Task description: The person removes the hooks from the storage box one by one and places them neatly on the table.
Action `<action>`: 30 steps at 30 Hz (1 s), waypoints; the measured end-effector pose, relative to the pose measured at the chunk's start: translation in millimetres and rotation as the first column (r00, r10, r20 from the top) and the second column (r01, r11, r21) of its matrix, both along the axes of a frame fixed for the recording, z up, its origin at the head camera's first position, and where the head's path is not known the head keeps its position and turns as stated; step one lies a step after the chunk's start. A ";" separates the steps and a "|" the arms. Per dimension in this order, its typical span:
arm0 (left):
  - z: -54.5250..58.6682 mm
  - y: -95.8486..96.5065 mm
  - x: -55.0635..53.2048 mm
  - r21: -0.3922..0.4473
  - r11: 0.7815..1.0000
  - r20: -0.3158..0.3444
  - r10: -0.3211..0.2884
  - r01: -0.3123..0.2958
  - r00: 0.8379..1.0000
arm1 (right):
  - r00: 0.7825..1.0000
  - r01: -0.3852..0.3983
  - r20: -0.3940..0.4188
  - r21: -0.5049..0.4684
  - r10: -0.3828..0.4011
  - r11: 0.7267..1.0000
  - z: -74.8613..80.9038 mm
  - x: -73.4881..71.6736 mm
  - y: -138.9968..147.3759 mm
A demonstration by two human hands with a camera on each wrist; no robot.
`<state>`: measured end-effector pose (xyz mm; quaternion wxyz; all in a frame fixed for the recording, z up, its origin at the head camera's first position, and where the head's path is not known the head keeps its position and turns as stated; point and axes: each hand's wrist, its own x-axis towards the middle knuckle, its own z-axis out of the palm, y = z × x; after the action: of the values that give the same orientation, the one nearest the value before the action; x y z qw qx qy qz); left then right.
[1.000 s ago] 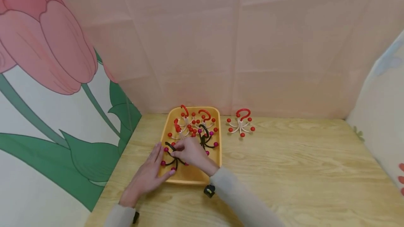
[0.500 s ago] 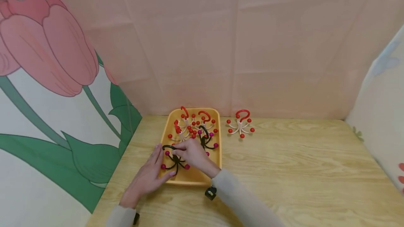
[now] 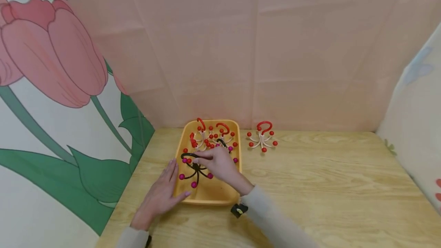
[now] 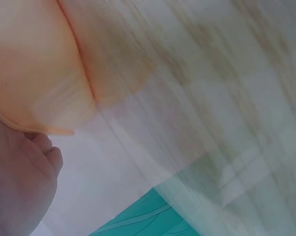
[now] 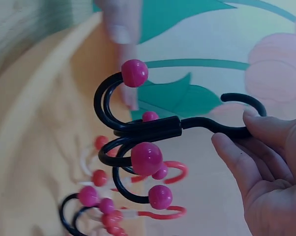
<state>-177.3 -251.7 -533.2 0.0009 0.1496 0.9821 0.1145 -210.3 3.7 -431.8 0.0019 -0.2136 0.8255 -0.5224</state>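
Observation:
My right hand (image 3: 222, 165) pinches a black hook hanger (image 5: 153, 129) by its curved top hook, between thumb and fingers. Several curved arms tipped with pink balls spread from its stem; it hangs above the front of the yellow tray (image 3: 220, 200). My left hand (image 3: 163, 192) lies along the tray's left side, fingers straight against the rim and thumb near the front corner. Behind the right hand, another black hook hanger (image 3: 221, 141) lies in the tray, partly hidden. Three white hook hangers with red hooks and red balls, one with its hook (image 3: 223, 127) upright, fill the back.
A white hook hanger (image 3: 263, 139) with a red hook stands on the wooden table (image 3: 317, 179), right of the tray. A pink cloth (image 3: 275, 49) rises behind the table's back edge. On the left is a wall panel with a tulip (image 3: 58, 53).
My right hand has lifted the black hook hanger from low in the tray's front left and shifted it slightly right. The left hand stays at the tray's side.

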 end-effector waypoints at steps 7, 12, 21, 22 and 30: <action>-0.8 -0.4 -0.9 -0.007 1.000 -0.020 0.006 -0.006 1.000 | 1.000 -0.004 -0.017 -0.092 0.003 0.996 27.4 3.1 23.0; -2.1 -0.3 -0.4 0.000 1.000 -0.035 0.011 -0.011 0.999 | 1.000 0.020 0.003 -0.130 -0.020 0.991 51.1 6.4 46.0; -3.3 0.8 1.5 0.013 1.000 -0.025 0.017 -0.017 1.000 | 0.996 0.077 -0.024 -0.257 -0.086 0.963 71.5 1.1 99.5; -3.1 1.1 1.3 0.020 1.000 -0.029 0.014 -0.013 0.999 | 0.996 0.078 -0.029 -0.271 -0.090 0.959 73.2 0.3 106.6; -3.3 2.7 -1.4 0.021 1.000 -0.030 0.006 -0.006 1.000 | 0.992 0.120 -0.011 -0.306 -0.130 0.944 82.4 -2.4 161.4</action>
<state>-178.7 -249.0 -536.6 -0.0159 0.1484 0.9812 0.1224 -212.7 165.1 -349.4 -0.0768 -0.1666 0.7468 -0.6393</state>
